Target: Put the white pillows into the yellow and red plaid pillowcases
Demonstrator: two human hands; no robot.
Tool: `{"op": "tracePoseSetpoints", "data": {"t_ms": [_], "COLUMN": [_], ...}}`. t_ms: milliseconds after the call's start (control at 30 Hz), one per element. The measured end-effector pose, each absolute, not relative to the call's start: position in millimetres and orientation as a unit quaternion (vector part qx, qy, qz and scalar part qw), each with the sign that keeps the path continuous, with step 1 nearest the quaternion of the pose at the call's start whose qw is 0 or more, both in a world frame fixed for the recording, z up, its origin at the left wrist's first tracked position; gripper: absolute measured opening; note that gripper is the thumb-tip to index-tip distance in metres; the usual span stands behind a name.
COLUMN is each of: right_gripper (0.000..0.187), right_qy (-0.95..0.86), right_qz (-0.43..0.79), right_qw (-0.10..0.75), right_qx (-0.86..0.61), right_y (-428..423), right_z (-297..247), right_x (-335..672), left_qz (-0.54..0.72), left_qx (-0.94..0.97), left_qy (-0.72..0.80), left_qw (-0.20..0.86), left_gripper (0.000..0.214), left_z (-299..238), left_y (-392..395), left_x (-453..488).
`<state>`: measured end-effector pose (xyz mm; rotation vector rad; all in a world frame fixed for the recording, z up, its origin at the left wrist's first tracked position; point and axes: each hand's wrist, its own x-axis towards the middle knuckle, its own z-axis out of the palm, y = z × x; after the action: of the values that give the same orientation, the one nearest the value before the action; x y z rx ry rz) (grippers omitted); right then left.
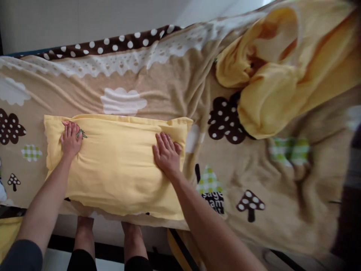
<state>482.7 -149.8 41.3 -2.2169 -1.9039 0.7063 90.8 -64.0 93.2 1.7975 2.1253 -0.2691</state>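
Note:
A yellow pillow [118, 165] lies flat on a bed in front of me, its long sides running left to right. My left hand [71, 141] rests on its upper left part, fingers stretched out beside a small printed carrot-like picture [81, 133] that it partly covers. On the right part of the pillow, my right hand [168, 153] lies flat with the palm down and fingers extended. Neither hand grips anything. Slight creases show in the cloth near the left hand.
Beneath the pillow spreads a tan blanket [169, 94] printed with clouds, mushrooms and dotted flowers. A crumpled yellow cloth [270, 98] is heaped at the upper right. Behind the bed rises a pale wall [118, 19]. My legs [84, 237] stand at the near bed edge.

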Motion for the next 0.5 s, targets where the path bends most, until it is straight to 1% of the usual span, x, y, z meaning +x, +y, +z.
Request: {"op": "tracePoseSetpoints", "data": {"t_ms": [67,133,200,233,267,333,367,433,500], "right_gripper": [0.055,0.055,0.056,0.057,0.059,0.063,0.061,0.054,0.048], "right_qy": [-0.614,-0.576,-0.57,-0.598,-0.635,-0.685,-0.69,-0.678,-0.645], "right_qz": [0.261,0.247,0.226,0.238,0.257,0.292,0.295,0.298,0.308], "right_qw": [0.077,0.109,0.152,0.168,0.18,0.175,0.161,0.122,0.083], "right_qx": [-0.741,-0.772,-0.775,-0.746,-0.706,-0.644,-0.641,-0.661,-0.695], "right_y": [-147,-153,-169,-181,-195,-230,-251,-297,-342], "right_z": [61,90,120,132,140,138,129,101,73], "right_x": [493,474,428,399,372,336,333,361,424], "left_qz": [-0.124,-0.098,-0.018,0.017,0.025,-0.009,-0.032,-0.057,-0.072], "left_qx": [0.615,0.625,0.672,0.7,0.73,0.767,0.755,0.688,0.617], "left_qy": [0.75,0.749,0.725,0.698,0.661,0.601,0.614,0.697,0.763], "left_qw": [0.209,0.195,0.151,0.148,0.172,0.225,0.226,0.193,0.178], "left_gripper": [0.059,0.059,0.059,0.058,0.056,0.053,0.052,0.053,0.06], "left_z": [117,145,166,170,170,156,145,125,119], "left_y": [-40,-35,-56,-76,-102,-159,-187,-231,-255], "left_x": [80,94,128,147,163,173,163,116,48]}}
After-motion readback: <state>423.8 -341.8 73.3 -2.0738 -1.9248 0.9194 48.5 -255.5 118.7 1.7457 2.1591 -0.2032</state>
